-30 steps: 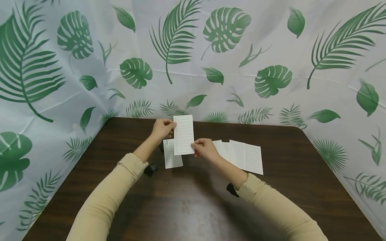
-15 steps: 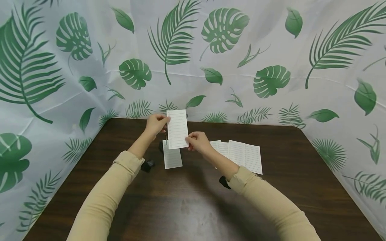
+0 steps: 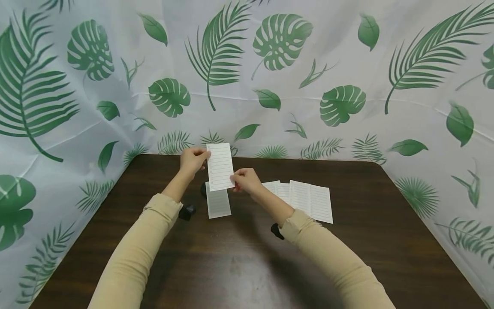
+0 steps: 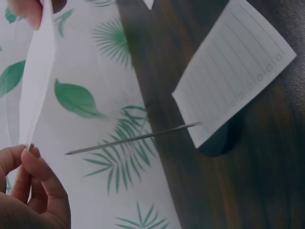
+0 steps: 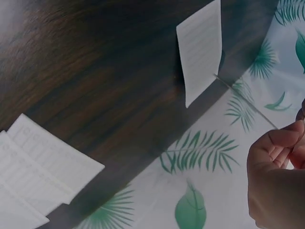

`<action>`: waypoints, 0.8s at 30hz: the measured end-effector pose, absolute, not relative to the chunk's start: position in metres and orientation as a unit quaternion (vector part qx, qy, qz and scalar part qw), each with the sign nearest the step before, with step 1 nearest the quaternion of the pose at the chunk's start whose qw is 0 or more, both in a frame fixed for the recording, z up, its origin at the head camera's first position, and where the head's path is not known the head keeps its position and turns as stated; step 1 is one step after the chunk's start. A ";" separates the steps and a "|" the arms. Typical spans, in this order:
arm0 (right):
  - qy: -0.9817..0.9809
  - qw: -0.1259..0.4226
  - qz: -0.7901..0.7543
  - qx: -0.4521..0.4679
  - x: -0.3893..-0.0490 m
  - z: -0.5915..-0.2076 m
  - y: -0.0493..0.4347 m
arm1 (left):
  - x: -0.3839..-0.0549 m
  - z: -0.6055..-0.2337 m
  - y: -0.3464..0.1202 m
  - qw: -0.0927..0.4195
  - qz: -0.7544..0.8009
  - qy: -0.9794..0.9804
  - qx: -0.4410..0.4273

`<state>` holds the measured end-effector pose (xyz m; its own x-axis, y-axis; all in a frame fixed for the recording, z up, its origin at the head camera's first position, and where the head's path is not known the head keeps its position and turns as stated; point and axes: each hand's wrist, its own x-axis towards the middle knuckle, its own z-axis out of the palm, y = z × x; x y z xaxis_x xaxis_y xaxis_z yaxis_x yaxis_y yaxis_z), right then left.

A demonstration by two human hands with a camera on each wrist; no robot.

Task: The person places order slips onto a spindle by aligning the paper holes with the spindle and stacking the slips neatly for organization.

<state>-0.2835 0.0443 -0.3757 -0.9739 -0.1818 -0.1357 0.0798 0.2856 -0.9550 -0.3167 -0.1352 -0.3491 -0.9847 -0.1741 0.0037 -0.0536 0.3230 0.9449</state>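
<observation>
Between my left hand (image 3: 191,159) and my right hand (image 3: 247,179) I held a ruled checklist card (image 3: 220,166), pinched by its edges: left thumb and fingers near the top corner, right ones near the bottom corner on the other side. Both grips were firm on the card and on nothing else that I could see. It stood lengthwise up and down in the air, lined face toward me, small tick boxes along its left margin.

Just beside it, in the left wrist view, a thin metal spike (image 4: 133,139) rose with its tip bare, apart from the card. Farther down that spike sat a second, pierced card (image 4: 233,71), tilted over a dark base (image 4: 221,143). So I judged the step in hand to be placing a card over the spike, with the piercing not yet done. What the move called for next, as I read it, was bringing the card's end above the point, lining it up, and pressing down evenly, fingertips clear of the tip and the paper kept from buckling.

Off to my right, well apart from the spike, several overlapping ruled cards (image 3: 310,199) lay fanned on the dark wood-grain tabletop (image 3: 235,266). Beyond its far edge hung a white curtain (image 3: 231,116) printed with green leaves.
</observation>
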 end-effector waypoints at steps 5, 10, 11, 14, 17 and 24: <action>0.792 0.127 -0.597 -0.032 -0.289 -0.379 0.038 | -0.321 -0.358 -0.140 0.059 -0.545 -0.830 0.104; 0.792 0.134 -0.594 -0.027 -0.289 -0.382 0.039 | -0.323 -0.363 -0.139 0.060 -0.526 -0.842 0.103; 0.792 0.136 -0.594 -0.026 -0.289 -0.382 0.040 | -0.323 -0.364 -0.139 0.060 -0.525 -0.843 0.102; 0.794 0.141 -0.591 -0.023 -0.288 -0.384 0.040 | -0.323 -0.366 -0.139 0.057 -0.523 -0.844 0.103; 0.792 0.142 -0.593 -0.021 -0.288 -0.385 0.041 | -0.323 -0.368 -0.139 0.054 -0.524 -0.843 0.106; 0.792 0.145 -0.593 -0.014 -0.289 -0.387 0.040 | -0.325 -0.372 -0.139 0.048 -0.542 -0.832 0.113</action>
<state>-0.2892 0.0402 -0.3866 -0.9577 -0.1942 -0.2122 0.1487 0.2973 -0.9432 -0.3250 -0.1391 -0.3718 -0.9699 -0.2400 -0.0418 -0.1352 0.3876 0.9119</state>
